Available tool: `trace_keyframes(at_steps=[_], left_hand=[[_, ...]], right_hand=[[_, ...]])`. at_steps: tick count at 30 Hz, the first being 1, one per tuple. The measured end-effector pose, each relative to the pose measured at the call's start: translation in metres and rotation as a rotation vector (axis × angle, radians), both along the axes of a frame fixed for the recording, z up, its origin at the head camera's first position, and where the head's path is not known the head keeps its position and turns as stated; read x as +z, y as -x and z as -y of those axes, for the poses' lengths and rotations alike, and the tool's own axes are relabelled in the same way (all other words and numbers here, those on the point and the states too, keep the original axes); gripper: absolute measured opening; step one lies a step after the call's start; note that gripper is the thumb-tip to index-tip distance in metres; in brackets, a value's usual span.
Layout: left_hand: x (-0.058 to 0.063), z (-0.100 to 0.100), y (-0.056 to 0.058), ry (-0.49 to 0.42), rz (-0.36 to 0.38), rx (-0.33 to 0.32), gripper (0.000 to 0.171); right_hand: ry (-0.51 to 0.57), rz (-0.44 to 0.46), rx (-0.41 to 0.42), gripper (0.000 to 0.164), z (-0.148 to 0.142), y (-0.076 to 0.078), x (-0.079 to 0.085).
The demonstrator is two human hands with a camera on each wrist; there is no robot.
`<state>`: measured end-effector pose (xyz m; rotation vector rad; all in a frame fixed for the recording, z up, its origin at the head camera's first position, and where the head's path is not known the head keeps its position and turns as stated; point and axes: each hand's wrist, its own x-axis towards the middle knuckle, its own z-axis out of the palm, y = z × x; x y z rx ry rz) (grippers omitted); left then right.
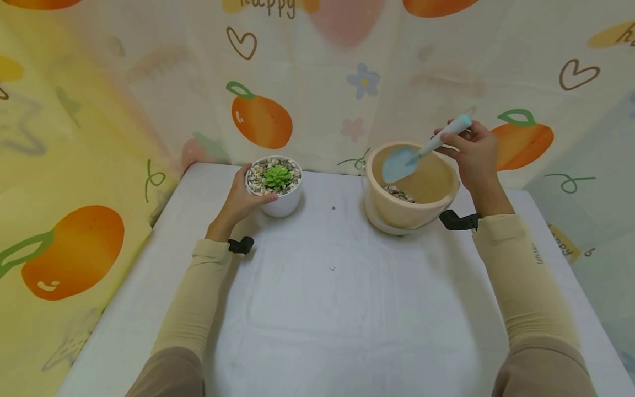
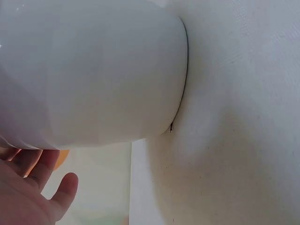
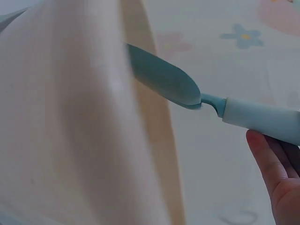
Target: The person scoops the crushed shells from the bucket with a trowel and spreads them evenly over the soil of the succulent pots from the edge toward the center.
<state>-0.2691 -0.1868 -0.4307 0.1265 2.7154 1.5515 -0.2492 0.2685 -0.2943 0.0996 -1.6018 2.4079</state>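
On the left of the table, my left hand (image 1: pixel 240 201) holds a small white flower pot (image 1: pixel 286 206), thumb at the near rim and fingers round the far side. A green succulent (image 1: pixel 278 177) sits in it among small pebbles. The left wrist view shows the pot's wall (image 2: pixel 93 75) close up, its base on the cloth. My right hand (image 1: pixel 480 157) grips the pale handle of a light-blue garden trowel (image 1: pixel 397 166) over a larger beige flower pot (image 1: pixel 394 212). The blade slopes down into its mouth. Some pebbles (image 1: pixel 399 194) lie inside. The beige pot's wall hides the blade's tip in the right wrist view.
A white cloth (image 1: pixel 307 320) covers the table. Two tiny bits, one a pebble (image 1: pixel 333 268), lie between the pots. The beige pot stands on a saucer (image 1: pixel 397 230). A patterned curtain (image 1: pixel 317 116) rises right behind the table's back edge.
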Motion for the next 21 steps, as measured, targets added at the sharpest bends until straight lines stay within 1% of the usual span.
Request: trace_keyframes(at_steps=[2, 6, 9, 17, 21], left_hand=[[0.0, 0.0, 0.0, 0.008, -0.006, -0.006, 0.113], [0.002, 0.0, 0.0, 0.013, -0.017, -0.023, 0.112], [0.003, 0.002, 0.001, 0.013, -0.01, -0.029, 0.112], [0.001, 0.003, 0.001, 0.077, -0.028, -0.018, 0.112], [0.001, 0.003, 0.0, 0.078, -0.018, -0.006, 0.113]], right_hand=[[-0.029, 0.027, 0.007, 0.028, 0.0, 0.002, -0.005], [-0.091, 0.089, 0.006, 0.038, 0.002, 0.006, -0.013], [-0.112, 0.114, 0.003, 0.044, 0.003, 0.01, -0.016], [-0.159, 0.156, 0.016, 0.032, 0.002, 0.017, -0.029], [-0.208, 0.177, 0.037, 0.026, 0.003, 0.021, -0.037]])
